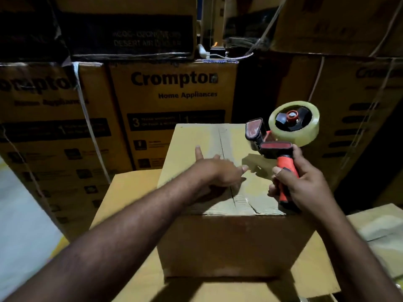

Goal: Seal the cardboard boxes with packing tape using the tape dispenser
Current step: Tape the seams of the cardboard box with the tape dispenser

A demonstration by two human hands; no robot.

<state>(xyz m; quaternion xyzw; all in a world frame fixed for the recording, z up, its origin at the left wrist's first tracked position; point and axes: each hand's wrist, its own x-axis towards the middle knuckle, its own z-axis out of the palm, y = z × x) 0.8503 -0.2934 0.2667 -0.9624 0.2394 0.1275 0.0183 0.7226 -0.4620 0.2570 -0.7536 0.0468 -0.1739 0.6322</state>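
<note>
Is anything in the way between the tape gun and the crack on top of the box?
Yes. The left hand rests on the box, across the near half of the seam. The dispenser, gripped by the right hand, is up to the right.

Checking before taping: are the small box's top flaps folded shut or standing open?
Folded shut: the flaps of the small box lie flat, meeting at a centre seam, and the left hand rests on them.
</note>
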